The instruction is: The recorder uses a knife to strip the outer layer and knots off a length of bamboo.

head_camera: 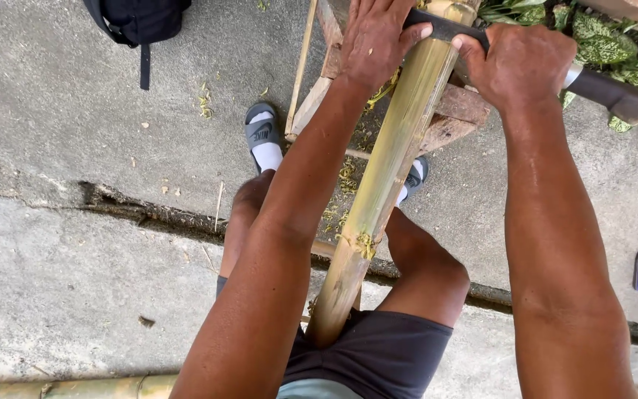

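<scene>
Bamboo pole point(389, 174), yellow-green and scraped along its length, runs from the person's lap up onto a rough wooden stand point(458, 111) on the concrete floor point(75, 281), its near end wedged between the thighs. Across its far end lies a long knife point(599, 89): the left hand point(374, 41) presses down on the blade's back over the pole, fingers closed over it, while the right hand point(518, 63) has its fingers wrapped tight around the blade end near the dark handle. By the look of it, the pole is stiff, fairly heavy and smooth-skinned (slippery where shaved), so it is best gripped around a knot or braced at both ends. Shavings point(348, 177) litter the floor under the stand. A black bag point(138, 18) sits at the floor's far left, and leafy plants point(614, 44) at its far right.
</scene>
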